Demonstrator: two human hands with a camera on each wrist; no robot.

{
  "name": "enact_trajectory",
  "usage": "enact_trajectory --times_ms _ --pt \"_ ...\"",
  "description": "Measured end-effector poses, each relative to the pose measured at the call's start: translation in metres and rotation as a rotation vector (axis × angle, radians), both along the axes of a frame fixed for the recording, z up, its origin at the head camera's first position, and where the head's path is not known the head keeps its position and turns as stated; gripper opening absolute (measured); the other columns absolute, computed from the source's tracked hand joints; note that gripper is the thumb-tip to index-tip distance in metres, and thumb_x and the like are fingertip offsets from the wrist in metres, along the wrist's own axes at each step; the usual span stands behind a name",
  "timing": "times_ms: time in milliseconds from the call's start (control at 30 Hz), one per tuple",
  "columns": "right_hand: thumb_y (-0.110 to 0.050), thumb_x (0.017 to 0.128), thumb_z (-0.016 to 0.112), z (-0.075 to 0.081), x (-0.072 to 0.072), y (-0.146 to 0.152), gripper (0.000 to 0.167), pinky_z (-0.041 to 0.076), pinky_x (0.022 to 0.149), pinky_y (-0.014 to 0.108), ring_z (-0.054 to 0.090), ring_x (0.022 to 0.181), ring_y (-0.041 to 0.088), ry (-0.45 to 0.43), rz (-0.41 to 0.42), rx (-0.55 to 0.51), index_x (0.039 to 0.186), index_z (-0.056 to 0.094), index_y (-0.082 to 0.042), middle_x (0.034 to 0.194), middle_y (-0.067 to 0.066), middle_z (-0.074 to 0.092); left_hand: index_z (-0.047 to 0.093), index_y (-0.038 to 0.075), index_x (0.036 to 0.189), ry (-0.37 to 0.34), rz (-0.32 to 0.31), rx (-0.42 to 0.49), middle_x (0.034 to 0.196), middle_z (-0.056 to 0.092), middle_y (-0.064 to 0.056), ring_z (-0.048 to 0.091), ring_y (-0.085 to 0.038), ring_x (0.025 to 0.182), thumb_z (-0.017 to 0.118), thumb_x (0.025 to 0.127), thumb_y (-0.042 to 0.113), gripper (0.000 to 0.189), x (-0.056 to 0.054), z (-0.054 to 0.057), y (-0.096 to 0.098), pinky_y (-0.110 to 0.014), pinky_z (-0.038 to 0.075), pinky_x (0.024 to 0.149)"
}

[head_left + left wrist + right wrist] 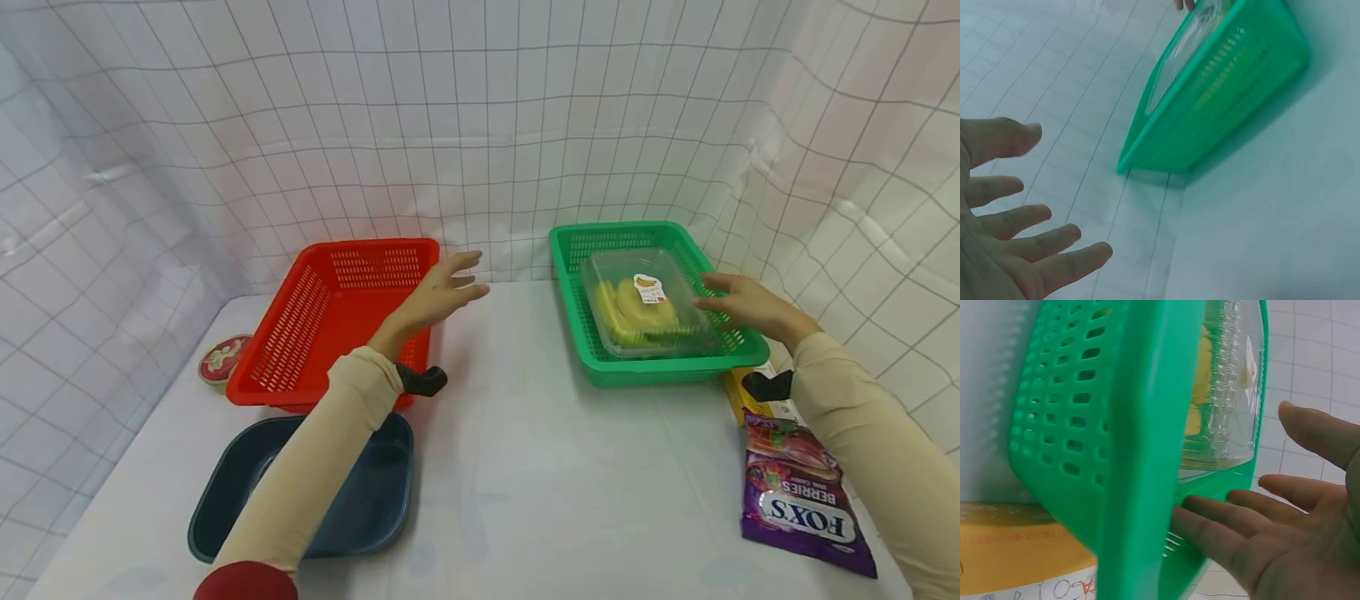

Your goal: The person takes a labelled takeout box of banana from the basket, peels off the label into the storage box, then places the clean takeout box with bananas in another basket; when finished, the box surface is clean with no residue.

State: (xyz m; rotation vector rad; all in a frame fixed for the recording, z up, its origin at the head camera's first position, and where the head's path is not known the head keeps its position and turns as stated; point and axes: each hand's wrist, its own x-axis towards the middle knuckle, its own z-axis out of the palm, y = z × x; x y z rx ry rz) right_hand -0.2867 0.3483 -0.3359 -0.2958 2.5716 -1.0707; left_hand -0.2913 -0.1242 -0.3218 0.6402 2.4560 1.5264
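A clear plastic box of bananas [645,304] with a white label lies inside the green basket [637,372]. My right hand [750,308] is at the basket's right side, fingers pointing at the box. In the right wrist view, the fingers of that right hand [1285,531] are extended over the basket's rim beside the box, with nothing between them and the thumb. My left hand [437,298] hovers near the right edge of the red basket [330,242], holding nothing. The left wrist view shows its fingers [1072,259] spread and straight.
A dark blue tray [401,492] stands in front of the red basket, partly behind my left sleeve. A round red-topped container [222,360] sits left of the red basket. At the right lie a yellow package [738,397] and a purple Fox's Berries candy bag [798,500]. Gridded white cloth [487,125] hangs behind.
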Motion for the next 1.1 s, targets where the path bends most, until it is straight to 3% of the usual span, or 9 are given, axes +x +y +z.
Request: enact_trajectory --times_ms 267,567,700,833,1100 --pt "-0.025 0.107 0.041 -0.002 -0.007 0.002 0.076 0.039 0.099 0.067 0.014 0.134 0.063 -0.190 0.045 -0.054 0.152 -0.012 0.006 0.151 0.044 0.002 0.032 0.010 0.153 -0.160 0.003 0.092 0.156 0.032 -0.012 0.041 -0.031 0.138 0.060 0.097 0.012 0.063 -0.005 -0.018 0.060 -0.042 0.048 0.100" --pt "-0.014 0.105 0.037 -0.010 -0.011 0.004 0.071 0.039 0.099 0.065 0.012 0.133 0.065 -0.262 0.053 -0.081 0.152 -0.013 0.005 0.151 0.044 0.005 0.021 0.009 0.156 -0.304 -0.042 0.177 0.159 0.023 -0.015 0.035 -0.035 0.141 0.061 0.095 0.003 0.073 -0.006 -0.044 0.109 -0.040 0.052 0.095" --pt "-0.013 0.105 0.040 -0.012 -0.012 0.004 0.073 0.041 0.099 0.064 0.012 0.134 0.064 -0.271 0.048 -0.091 0.152 -0.013 0.005 0.151 0.043 0.004 0.018 0.007 0.157 -0.340 -0.048 0.212 0.158 0.023 -0.019 0.042 -0.038 0.135 0.060 0.095 -0.001 0.075 -0.005 -0.053 0.124 -0.040 0.053 0.092" --pt "-0.013 0.104 0.042 -0.011 -0.012 0.002 0.075 0.039 0.101 0.064 0.010 0.137 0.060 -0.294 0.043 -0.119 0.153 -0.014 0.002 0.153 0.040 -0.007 0.014 0.005 0.157 -0.373 -0.035 0.245 0.157 0.024 -0.020 0.049 -0.038 0.129 0.059 0.094 -0.005 0.078 -0.001 -0.060 0.135 -0.039 0.056 0.088" --pt "-0.011 0.104 0.040 -0.012 -0.012 0.001 0.075 0.031 0.104 0.068 0.004 0.137 0.061 -0.325 0.022 -0.139 0.152 -0.016 0.000 0.152 0.041 -0.012 0.013 0.007 0.157 -0.428 -0.006 0.333 0.154 0.029 -0.021 0.051 -0.044 0.124 0.057 0.094 -0.009 0.078 0.003 -0.064 0.144 -0.037 0.059 0.077"
